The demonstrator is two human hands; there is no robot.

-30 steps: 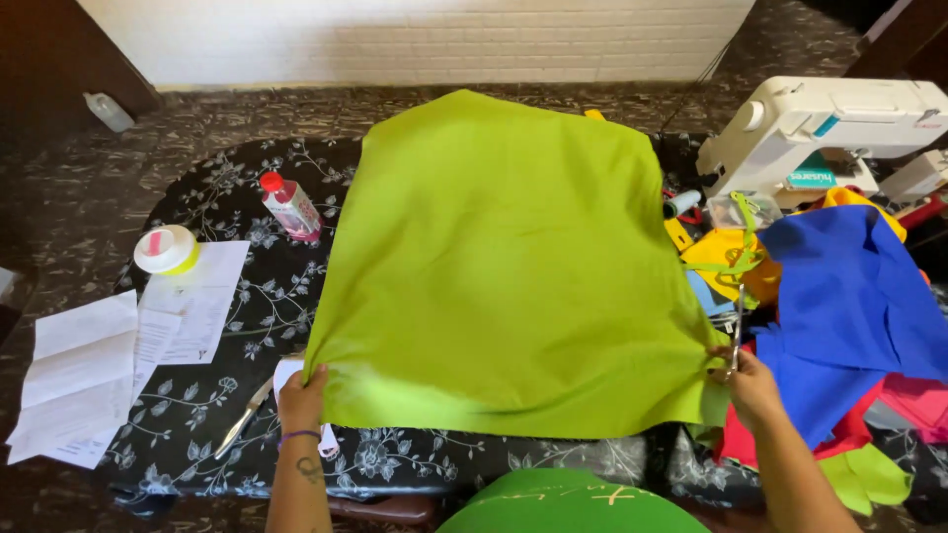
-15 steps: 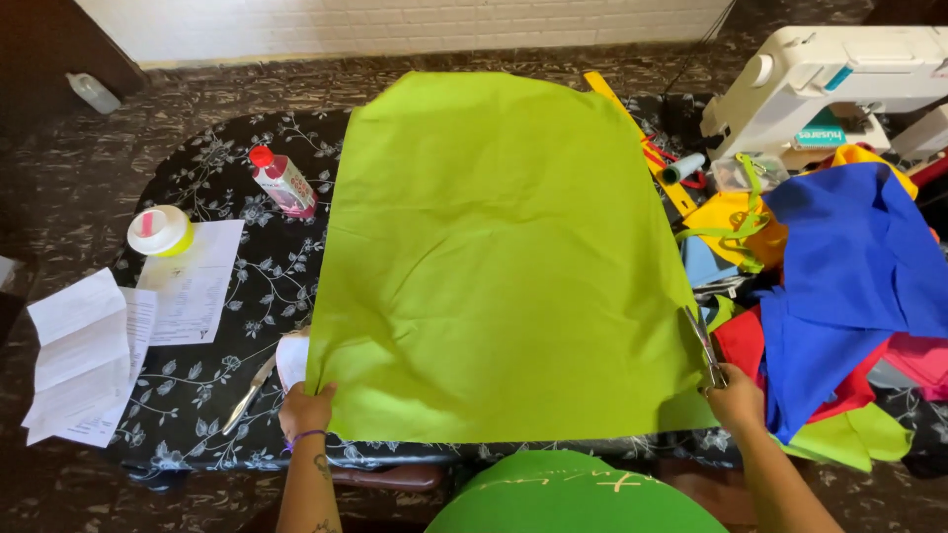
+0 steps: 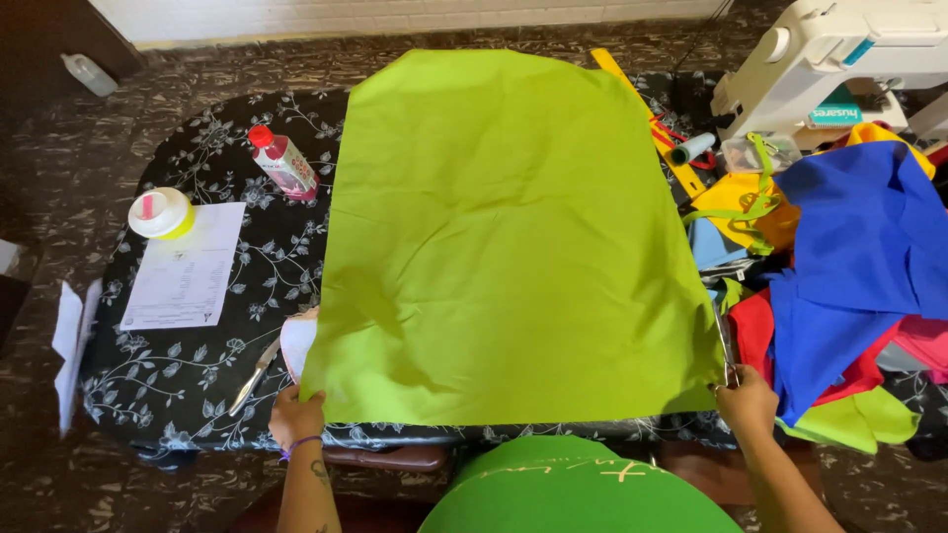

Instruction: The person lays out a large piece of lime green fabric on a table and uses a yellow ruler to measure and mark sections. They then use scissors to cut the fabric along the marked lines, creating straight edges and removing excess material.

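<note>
From the head camera I look straight down on a large sheet of lime-green fabric (image 3: pixel 513 247) spread flat over a table with a black floral cloth (image 3: pixel 197 365). My left hand (image 3: pixel 294 415) is closed on the fabric's near left corner, fingers pinched around the edge. My right hand (image 3: pixel 746 400) grips the near right corner, and a pair of scissors (image 3: pixel 727 345) seems to sit in the same hand, blades pointing away along the fabric's right edge; I cannot tell exactly how the fingers hold them. The near edge of the fabric lies along the table's front, just above my green shirt (image 3: pixel 573 489). To the left of the sheet stand a small bottle with a red cap (image 3: pixel 282 163), a white and yellow tub (image 3: pixel 160 213) and a printed paper (image 3: pixel 188 266). Near my left hand a thin metal tool (image 3: pixel 255 373) lies on the cloth. On the right is a heap of blue, red and yellow cloth pieces (image 3: pixel 849 257), with a white sewing machine (image 3: pixel 839 49) behind it.
</note>
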